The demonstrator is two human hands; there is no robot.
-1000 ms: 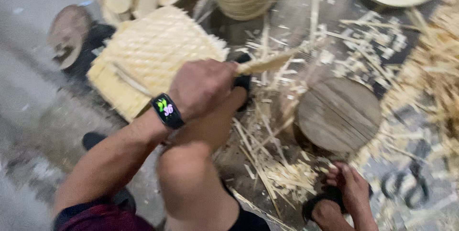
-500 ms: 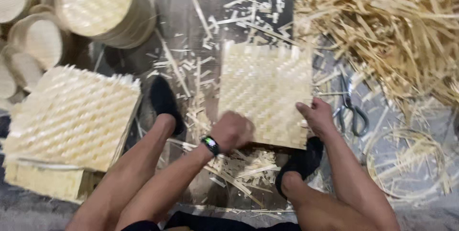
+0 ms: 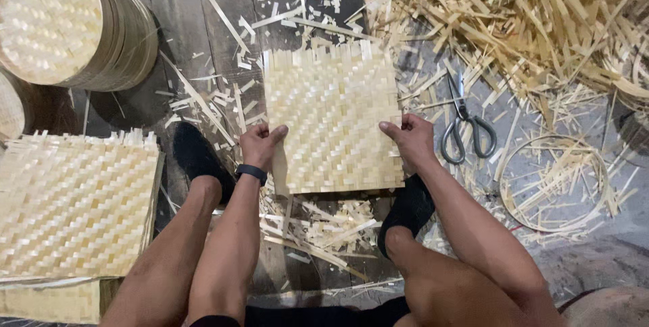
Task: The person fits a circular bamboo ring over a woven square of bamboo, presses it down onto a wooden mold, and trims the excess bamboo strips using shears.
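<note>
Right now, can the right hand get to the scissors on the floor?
Probably yes. The scissors lie just beside the right hand, with only thin bamboo scraps between them. But that hand is holding the woven mat, so it would have to let go.

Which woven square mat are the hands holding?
The single woven mat in the middle, gripped by the left hand and right hand. The other mats lie stacked at left, untouched.

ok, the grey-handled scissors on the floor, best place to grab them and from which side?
Probably by the grey loop handles of the scissors, coming from above on the near side. They lie flat with the closed blades pointing away, and the right hand, holding the square woven bamboo mat, is already beside the handles.
</note>
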